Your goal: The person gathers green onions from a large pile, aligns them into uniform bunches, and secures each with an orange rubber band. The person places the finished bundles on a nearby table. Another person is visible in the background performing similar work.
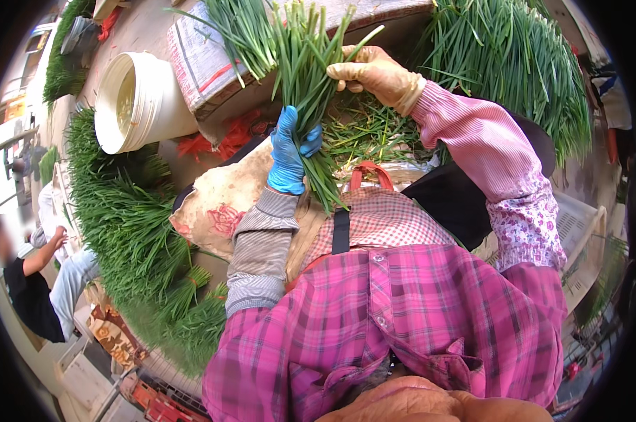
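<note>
My left hand, in a blue disposable glove, is closed around a bunch of long green garlic chives. The pale cut ends point up and away from me, and the leaf tips hang below the fist. At the bunch's right side is my right hand, in a yellowish glove, its thumb and fingers at the stalks; whether it pinches any is not clear. Another loose heap of chives lies just beyond, on a block covered with printed woven sacking. Trimmed leaf scraps are piled under my hands.
A white plastic bucket lies tilted at the left. Bundled chives line the left side, with a taller stack at the right. Red plastic strips lie by the block. A plastic crate stands right; a seated person is far left.
</note>
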`<state>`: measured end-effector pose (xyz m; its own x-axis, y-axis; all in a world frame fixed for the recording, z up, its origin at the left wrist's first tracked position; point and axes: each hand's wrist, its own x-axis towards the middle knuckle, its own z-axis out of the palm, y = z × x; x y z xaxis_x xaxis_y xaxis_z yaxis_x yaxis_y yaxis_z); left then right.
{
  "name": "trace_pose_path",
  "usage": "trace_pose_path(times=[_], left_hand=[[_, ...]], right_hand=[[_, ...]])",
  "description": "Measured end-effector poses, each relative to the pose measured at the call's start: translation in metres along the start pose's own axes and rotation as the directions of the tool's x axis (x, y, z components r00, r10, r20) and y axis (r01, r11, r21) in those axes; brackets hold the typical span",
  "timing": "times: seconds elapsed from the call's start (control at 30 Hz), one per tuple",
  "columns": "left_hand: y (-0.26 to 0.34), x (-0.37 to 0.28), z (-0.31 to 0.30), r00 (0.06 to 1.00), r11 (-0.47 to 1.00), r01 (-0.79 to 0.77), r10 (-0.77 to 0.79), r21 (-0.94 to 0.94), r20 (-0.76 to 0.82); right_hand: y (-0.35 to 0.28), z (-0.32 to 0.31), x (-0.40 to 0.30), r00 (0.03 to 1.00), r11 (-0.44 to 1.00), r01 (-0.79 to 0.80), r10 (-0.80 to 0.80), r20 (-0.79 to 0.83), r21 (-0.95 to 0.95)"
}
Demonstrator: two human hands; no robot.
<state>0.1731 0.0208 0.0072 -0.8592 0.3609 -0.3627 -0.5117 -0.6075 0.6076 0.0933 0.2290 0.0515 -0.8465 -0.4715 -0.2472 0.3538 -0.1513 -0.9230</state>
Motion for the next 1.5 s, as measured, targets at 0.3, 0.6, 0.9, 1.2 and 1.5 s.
trace_pose_path(times=[0.3,0.6,0.9,1.2,1.5], left_hand=[[0.012,-0.005,0.012,0.918,0.958,-0.127,0.211,0.256,-0.335],[0.017,-0.005,-0.006,0.885,0.804,-0.223,0.404,0.552,-0.23],[0.018,-0.004,-0.006,0.953,0.829,-0.149,0.266,0.54,-0.145],[0.03,0.002,-0.017,0.926,0.944,-0.151,0.239,0.292,-0.293],[0.012,0.006,-0.028,0.998,0.982,0.006,0.006,0.191,-0.063]], right_hand=[[-0.004,-0.022,-0.012,0.923,0.99,0.133,-0.103,0.371,-0.054],[-0.048,-0.052,0.005,0.876,0.733,0.482,-0.422,0.234,-0.48],[-0.022,-0.048,0.003,0.947,0.928,0.296,-0.254,0.197,-0.225],[-0.089,-0.046,-0.028,0.888,0.466,0.46,-0.246,0.389,-0.756],[-0.042,-0.019,-0.003,0.628,-0.048,0.377,-0.72,0.294,-0.925]])
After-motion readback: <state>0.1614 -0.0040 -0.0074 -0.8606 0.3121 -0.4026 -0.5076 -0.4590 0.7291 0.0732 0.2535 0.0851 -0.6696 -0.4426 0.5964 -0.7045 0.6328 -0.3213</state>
